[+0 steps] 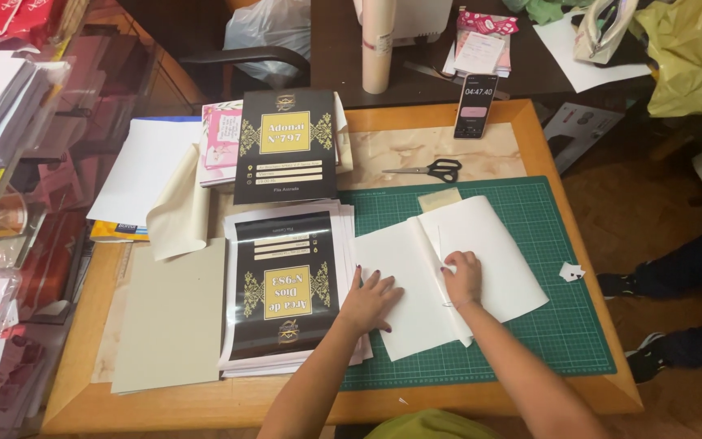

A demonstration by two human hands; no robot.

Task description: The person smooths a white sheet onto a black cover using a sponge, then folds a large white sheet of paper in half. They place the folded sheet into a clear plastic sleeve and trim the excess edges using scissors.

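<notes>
Left edge of the table [530, 122]: grey board [174, 317] lies flat near the front-left corner, a cream sheet [179, 213] curled behind it. No hand near either.

Left of centre: stack of black-and-gold printed covers [286, 284], top one face up, its right edge lapping onto the left edge of the green cutting mat [562, 325]. A second black-and-gold cover [286, 146] sits behind it toward the back edge.

Left hand [370, 299]: flat, palm down, fingers spread wide, gripping nothing. It presses the left leaf of the folded white paper [404, 293], heel just beside the cover stack.

Right hand [463, 275]: fingers curled down onto the fold line of the same paper, pressing rather than pinching as far as can be seen; whether a fingertip hooks under the flap cannot be told. The paper lies on the left half of the mat, right leaf [489, 252] slanting toward the mat's centre.

Back edge: scissors [432, 170] closed, well apart from both hands; phone [477, 106] propped upright near the back-right corner. Small white scrap [571, 271] near the mat's right edge.

Risks, as judged:
- Left palm sits close to the cover stack; a sideways slide could nudge the top covers out of square.
- Uneven pressure between the hands could let the sheet creep on the mat, putting the crease off line.
- The right leaf is unweighted and may lift or skew.
</notes>
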